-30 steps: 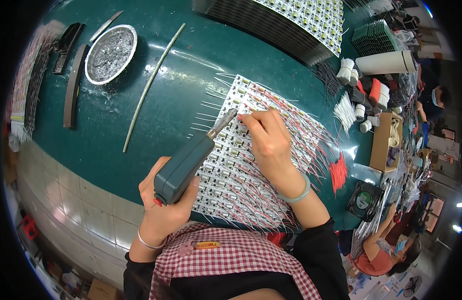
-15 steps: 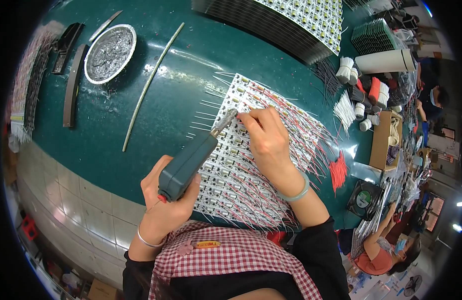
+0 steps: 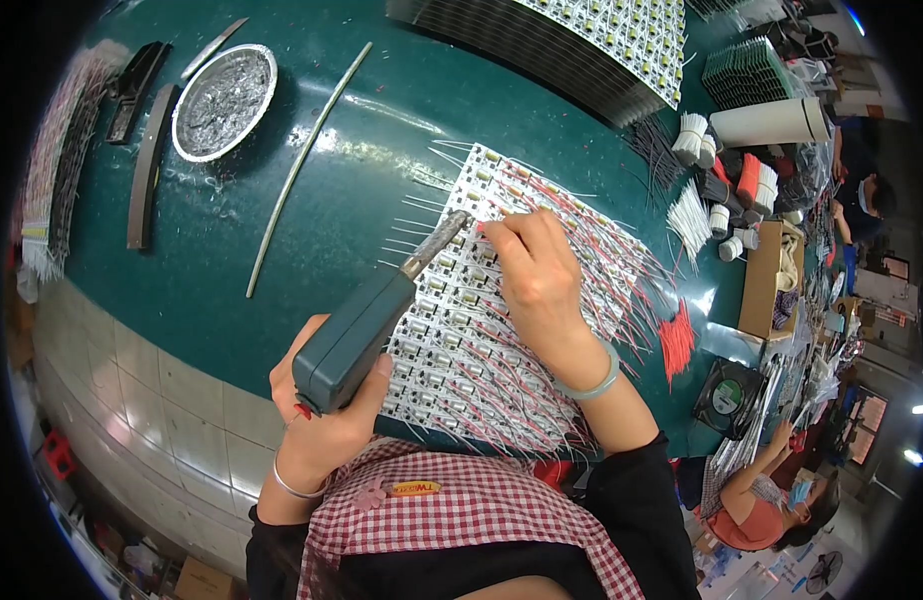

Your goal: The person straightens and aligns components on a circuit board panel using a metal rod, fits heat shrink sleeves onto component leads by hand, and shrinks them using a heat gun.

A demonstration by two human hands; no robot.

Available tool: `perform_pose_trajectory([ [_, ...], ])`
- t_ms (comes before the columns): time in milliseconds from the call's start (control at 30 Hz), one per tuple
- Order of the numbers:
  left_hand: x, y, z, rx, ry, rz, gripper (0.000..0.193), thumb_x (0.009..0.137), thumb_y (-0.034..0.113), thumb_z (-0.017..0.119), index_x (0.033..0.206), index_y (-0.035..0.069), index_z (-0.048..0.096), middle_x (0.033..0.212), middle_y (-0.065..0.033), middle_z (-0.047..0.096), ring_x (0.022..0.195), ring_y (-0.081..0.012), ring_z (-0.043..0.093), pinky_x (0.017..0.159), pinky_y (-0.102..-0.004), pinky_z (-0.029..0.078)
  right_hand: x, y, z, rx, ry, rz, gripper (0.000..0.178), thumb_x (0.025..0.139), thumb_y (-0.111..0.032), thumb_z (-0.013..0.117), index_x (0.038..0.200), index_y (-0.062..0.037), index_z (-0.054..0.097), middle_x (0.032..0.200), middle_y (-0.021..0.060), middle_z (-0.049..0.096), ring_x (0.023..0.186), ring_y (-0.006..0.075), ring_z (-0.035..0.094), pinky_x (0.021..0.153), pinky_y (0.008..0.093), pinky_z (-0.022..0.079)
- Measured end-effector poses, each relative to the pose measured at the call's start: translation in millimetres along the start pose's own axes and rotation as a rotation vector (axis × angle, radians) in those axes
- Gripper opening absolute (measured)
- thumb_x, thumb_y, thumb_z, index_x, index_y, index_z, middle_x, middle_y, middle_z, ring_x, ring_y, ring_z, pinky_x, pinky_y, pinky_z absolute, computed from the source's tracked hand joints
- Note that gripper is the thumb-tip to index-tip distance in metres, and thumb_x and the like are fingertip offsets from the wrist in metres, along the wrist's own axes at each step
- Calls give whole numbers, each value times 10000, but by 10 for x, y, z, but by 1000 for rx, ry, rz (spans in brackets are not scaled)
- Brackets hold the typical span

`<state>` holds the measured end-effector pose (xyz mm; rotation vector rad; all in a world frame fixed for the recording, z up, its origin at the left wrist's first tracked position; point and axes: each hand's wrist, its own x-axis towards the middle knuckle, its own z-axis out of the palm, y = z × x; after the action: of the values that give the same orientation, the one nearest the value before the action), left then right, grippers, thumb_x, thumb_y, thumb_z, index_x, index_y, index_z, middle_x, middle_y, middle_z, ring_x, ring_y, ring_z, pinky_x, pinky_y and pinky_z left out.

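So, the biggest thing around both hands is the green table (image 3: 217,255). A tall stack of boards (image 3: 557,65) is parked on it, well beyond the right hand (image 3: 537,275). Next size down is the panel (image 3: 452,355), which is laid flat right under the right hand and past the left hand's (image 3: 327,430) fingers; its right half is pretty much buried in red and white wires (image 3: 582,255). An open box (image 3: 757,290) is set well off to the right of the right hand. The iron (image 3: 352,335) is gripped by the left hand, fingers wrapped around the body, and its tip is held just beside the right fingertips; contact can't really be made out. A bowl (image 3: 274,80) of silvery stuff is placed far ahead of the left hand, with a thin rod (image 3: 302,175) laid nearer. A red bundle (image 3: 676,345) is left right of the right hand. Smallest: what looks like a red wire (image 3: 482,229), pinched narrowly by the right hand.
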<state>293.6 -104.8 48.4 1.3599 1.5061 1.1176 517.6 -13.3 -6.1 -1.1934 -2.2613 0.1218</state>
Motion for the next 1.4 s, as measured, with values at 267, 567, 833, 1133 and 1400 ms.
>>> perform_pose_trajectory([
  [267, -89, -26, -34, 8, 14, 10, 222, 769, -52, 730, 985, -70, 681, 943, -111, 667, 750, -133, 629, 640, -258, 492, -90, -131, -52, 75, 1, -10, 339, 693, 50, 649, 1031, 49, 659, 922, 122, 595, 831, 265, 556, 643, 342, 490],
  [567, -114, -29, -33, -2, -43, -40, 166, 771, -55, 722, 930, -46, 674, 897, -112, 656, 703, -149, 615, 614, -275, 480, -112, -172, -31, 69, -48, 28, 330, 705, 68, 642, 1034, 48, 662, 947, 122, 595, 834, 267, 554, 652, 346, 494],
  [833, -95, -45, 25, 22, -18, 8, 145, 756, -62, 713, 892, -39, 670, 825, -116, 625, 673, -203, 601, 608, -303, 479, -94, -187, -35, 37, -47, 22, 324, 696, 73, 640, 1019, 53, 658, 929, 123, 583, 836, 270, 554, 654, 352, 497],
  [1133, -141, -21, -60, 56, -25, -8, 153, 760, -58, 722, 905, -52, 673, 825, -94, 625, 651, -136, 578, 572, -277, 453, -90, -197, -20, 22, -46, 22, 311, 700, 70, 647, 1011, 47, 658, 917, 119, 579, 836, 265, 556, 647, 351, 499],
  [1400, -188, -27, -101, 47, 5, 38, 223, 756, -56, 729, 974, -71, 685, 933, -129, 665, 741, -160, 640, 640, -266, 497, -96, -194, -16, 9, -15, 11, 292, 704, 65, 647, 995, 45, 655, 902, 115, 573, 830, 265, 554, 642, 348, 498],
])
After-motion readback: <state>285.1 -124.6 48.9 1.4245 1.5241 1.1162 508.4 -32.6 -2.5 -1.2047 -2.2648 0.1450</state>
